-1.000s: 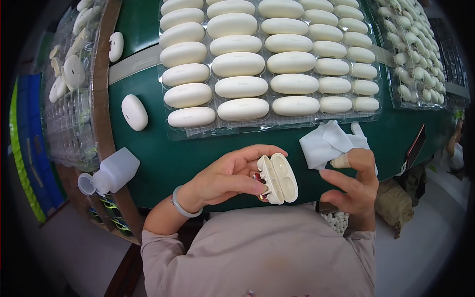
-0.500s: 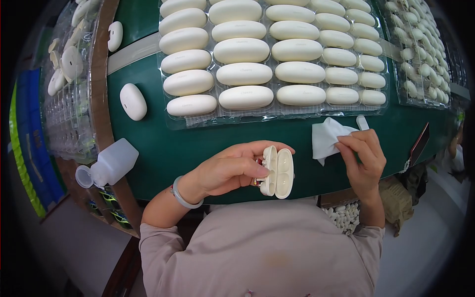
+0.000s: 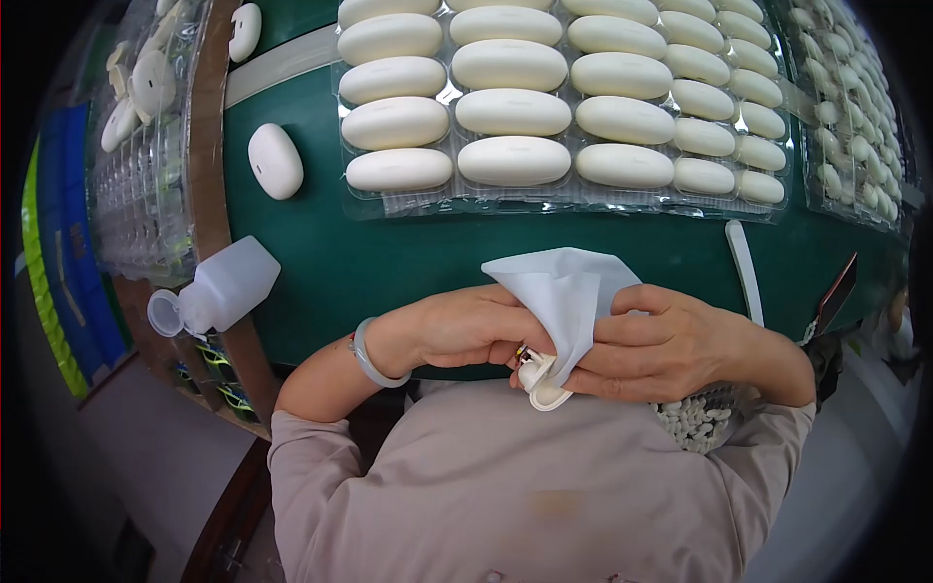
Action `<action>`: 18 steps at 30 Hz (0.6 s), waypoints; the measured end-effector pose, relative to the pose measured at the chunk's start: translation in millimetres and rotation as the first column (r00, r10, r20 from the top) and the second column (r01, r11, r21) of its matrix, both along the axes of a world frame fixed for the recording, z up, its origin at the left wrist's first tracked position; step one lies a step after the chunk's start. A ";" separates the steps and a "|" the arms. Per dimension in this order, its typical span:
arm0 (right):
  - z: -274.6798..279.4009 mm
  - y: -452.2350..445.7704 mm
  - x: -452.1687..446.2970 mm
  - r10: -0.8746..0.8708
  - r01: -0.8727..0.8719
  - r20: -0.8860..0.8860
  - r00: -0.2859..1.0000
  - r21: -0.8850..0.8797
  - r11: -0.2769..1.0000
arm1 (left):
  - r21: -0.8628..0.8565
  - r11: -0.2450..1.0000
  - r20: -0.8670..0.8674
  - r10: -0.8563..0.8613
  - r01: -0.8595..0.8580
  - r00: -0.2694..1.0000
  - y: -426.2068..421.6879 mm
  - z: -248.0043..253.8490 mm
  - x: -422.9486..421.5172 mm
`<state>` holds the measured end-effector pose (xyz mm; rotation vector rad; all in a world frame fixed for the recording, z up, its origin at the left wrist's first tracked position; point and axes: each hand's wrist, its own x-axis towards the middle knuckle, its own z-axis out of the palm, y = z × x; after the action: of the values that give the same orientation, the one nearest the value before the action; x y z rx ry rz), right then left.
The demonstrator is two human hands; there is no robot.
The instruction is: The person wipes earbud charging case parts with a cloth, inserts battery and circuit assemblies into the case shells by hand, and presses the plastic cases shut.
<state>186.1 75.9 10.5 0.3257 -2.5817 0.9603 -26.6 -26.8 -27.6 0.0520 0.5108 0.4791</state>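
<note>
Cream-coloured and hinged, an earbud case [image 3: 546, 394] is held in my left hand [image 3: 465, 325], whose fingers are closed round it. Small coloured wires or parts show at its side near my fingertips. A white cloth [image 3: 559, 277] drapes over much of the case. My right hand [image 3: 661, 342] grips the cloth and presses it against the case. The cloth and fingers hide most of the case's inside.
A clear plastic tray [image 3: 583, 206] with rows of cream oval cases lies ahead. One loose case [image 3: 276, 161] and a tipped plastic bottle [image 3: 233, 282] are at left. A white strip [image 3: 744, 267] and a phone [image 3: 836, 291] lie at right.
My right hand has moved left, bringing the cloth from the table area onto the case. The case, seen wide open before, is now largely covered. The view has shifted slightly.
</note>
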 end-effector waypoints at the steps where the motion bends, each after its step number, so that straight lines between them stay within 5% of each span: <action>1: 3.5 2.2 -2.6 0.040 -0.040 -0.003 0.999 0.039 0.998 | -0.020 1.000 -0.004 -0.008 0.008 1.000 0.3 1.0 0.3; 5: 4.0 7.8 -11.4 0.163 -0.158 -0.028 0.986 0.141 0.977 | -0.060 0.998 -0.014 -0.023 0.022 1.000 -0.8 -0.3 5.1; 18: 12.8 13.1 -15.8 0.271 -0.273 0.081 0.959 0.020 0.962 | -0.044 0.999 -0.006 -0.030 0.030 1.000 -0.4 -2.8 7.5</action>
<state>170.3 89.1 23.3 0.6799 -2.6714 1.0434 -19.1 -27.1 -30.4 0.0193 0.5259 0.4383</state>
